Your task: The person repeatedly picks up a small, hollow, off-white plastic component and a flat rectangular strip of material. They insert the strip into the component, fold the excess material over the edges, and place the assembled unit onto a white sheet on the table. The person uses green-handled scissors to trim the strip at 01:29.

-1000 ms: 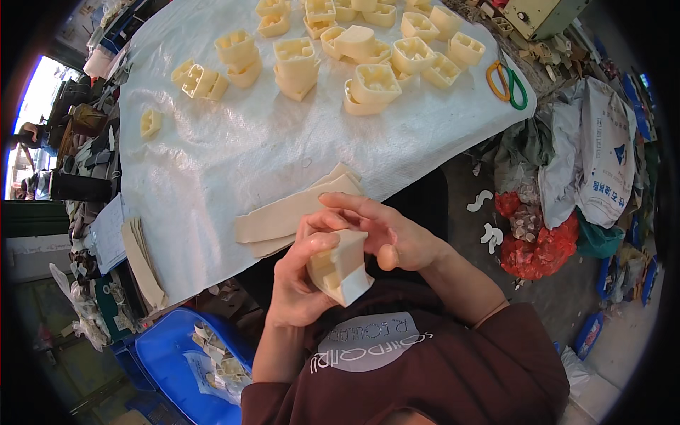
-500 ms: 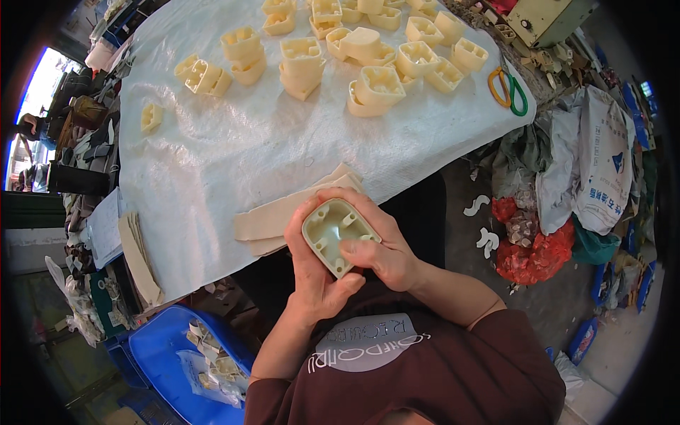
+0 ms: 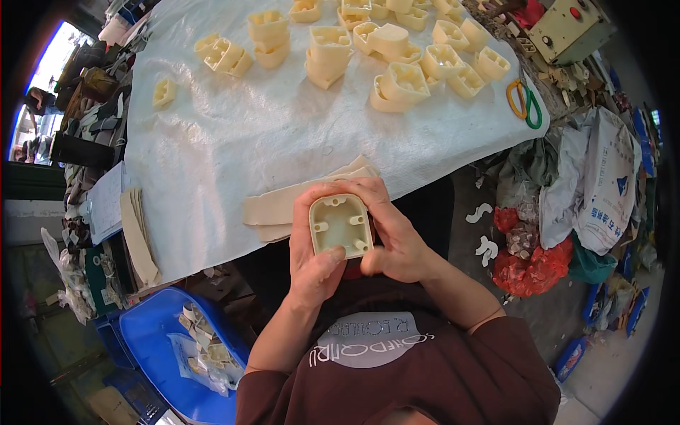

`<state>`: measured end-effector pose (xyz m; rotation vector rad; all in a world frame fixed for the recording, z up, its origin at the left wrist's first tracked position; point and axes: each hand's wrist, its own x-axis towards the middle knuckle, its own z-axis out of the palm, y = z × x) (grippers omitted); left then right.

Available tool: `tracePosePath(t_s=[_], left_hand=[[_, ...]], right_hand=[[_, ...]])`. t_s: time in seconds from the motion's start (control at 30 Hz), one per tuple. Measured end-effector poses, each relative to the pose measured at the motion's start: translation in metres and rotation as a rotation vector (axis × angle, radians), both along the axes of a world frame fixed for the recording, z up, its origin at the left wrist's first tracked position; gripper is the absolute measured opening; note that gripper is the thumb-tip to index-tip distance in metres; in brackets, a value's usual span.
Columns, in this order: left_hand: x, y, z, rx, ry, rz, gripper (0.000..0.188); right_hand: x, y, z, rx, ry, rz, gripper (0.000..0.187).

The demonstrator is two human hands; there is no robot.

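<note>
Two hands (image 3: pixel 308 265) around cream shell (image 3: pixel 341 230), hollow and arched, stubby pegs (image 3: pixel 360 245).

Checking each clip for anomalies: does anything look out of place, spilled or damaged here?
Curved white pieces lie loose on the floor, right of the table; they look dropped or discarded. The cream housing held by the left hand and right hand shows no obvious damage.

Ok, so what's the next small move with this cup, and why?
Perhaps have the left hand lift its thumb off the cream cup: that thumb covers the near-left corner, while the right hand holds the opposite side.
</note>
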<state>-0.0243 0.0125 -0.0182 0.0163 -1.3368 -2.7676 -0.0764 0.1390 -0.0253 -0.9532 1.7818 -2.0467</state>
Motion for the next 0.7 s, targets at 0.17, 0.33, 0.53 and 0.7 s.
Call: tracePosePath(t_s=[0.17,0.33,0.53,0.7], left_hand=[[0.002,-0.012,-0.010,0.256,0.081,-0.176,0.065],[0.005,-0.006,-0.007,0.191,-0.129,-0.037,0.053],[0.001,-0.007,-0.001,0.173,-0.106,-0.073,0.052],[-0.007,-0.015,0.011,0.237,-0.283,-0.104,0.032]], right_hand=[[-0.008,0.006,0.004,0.279,0.303,-0.048,0.093],[0.004,-0.002,0.000,0.307,0.368,-0.163,0.087],[-0.002,0.002,0.002,0.295,0.359,-0.095,0.085],[-0.005,0.002,-0.004,0.168,0.375,0.024,0.085]])
